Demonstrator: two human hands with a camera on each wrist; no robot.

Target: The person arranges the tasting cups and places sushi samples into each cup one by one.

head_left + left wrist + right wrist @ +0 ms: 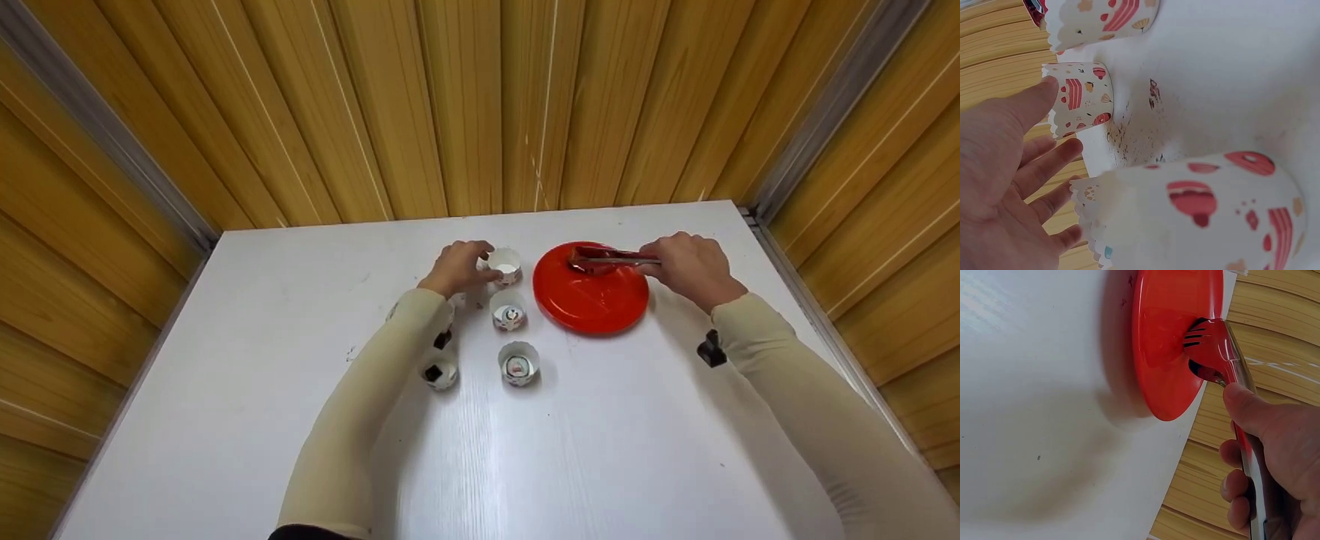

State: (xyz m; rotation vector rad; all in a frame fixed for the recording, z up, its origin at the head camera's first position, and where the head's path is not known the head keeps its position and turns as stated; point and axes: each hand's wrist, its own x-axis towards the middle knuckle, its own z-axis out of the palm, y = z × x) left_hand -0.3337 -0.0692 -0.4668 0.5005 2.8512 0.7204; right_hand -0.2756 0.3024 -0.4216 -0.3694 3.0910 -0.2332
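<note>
My left hand (pixel 459 268) is at the farthest paper cup (pixel 507 276), thumb and forefinger to either side of its rim. In the left wrist view the thumb overlaps the rim of that patterned cup (pixel 1085 95), while the other fingers extend loosely. My right hand (pixel 690 266) grips metal tongs (pixel 611 259) by their handles. Their fork-like slotted end (pixel 1207 340) hangs over a round red plate (pixel 592 311). Whether anything sits between the tong ends is hard to tell.
Two more paper cups, a middle one (pixel 508 318) and a nearer one (pixel 518 364), stand in line with the far cup. Another (pixel 442 381) holds a dark square piece; my left sleeve (pixel 382 382) partly covers more cups. Wood-patterned walls (pixel 465 112) surround the white table (pixel 600 450).
</note>
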